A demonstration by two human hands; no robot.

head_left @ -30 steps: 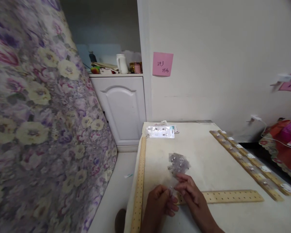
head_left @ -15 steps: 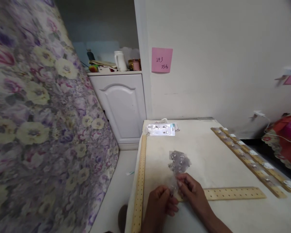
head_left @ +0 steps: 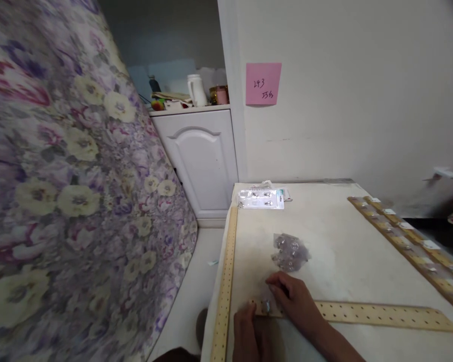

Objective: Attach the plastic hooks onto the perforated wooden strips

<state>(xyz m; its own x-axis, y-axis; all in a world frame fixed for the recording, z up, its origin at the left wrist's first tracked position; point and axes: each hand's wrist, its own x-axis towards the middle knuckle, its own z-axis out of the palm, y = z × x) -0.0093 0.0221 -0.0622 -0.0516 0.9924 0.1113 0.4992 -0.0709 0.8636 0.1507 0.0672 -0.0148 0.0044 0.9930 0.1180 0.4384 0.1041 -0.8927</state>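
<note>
My left hand (head_left: 246, 329) is low at the near side, its bent fingers closed at the left end of a perforated wooden strip (head_left: 379, 312) that lies crosswise on the table. Beside its fingertips a small shiny metal piece (head_left: 268, 306) sits on the strip; its exact kind is too small to tell. My right hand (head_left: 293, 297) hovers over the same strip, thumb and forefinger pinched together. Whatever is in that pinch, if anything, does not show. Just beyond it lies a pile of small clear plastic bags (head_left: 290, 252) with shiny bits inside.
Along the left table edge runs another perforated strip (head_left: 226, 274). A clear blister pack (head_left: 261, 199) lies at the far left corner. Wooden strips carrying small packets (head_left: 405, 236) line the right side. A floral curtain (head_left: 79, 201) hangs at left, beside a white cabinet (head_left: 202, 166).
The clear bag between my hands no longer shows there. My left hand has come down to the strip's end, and the shiny metal piece now shows on the strip. The view has shifted left.
</note>
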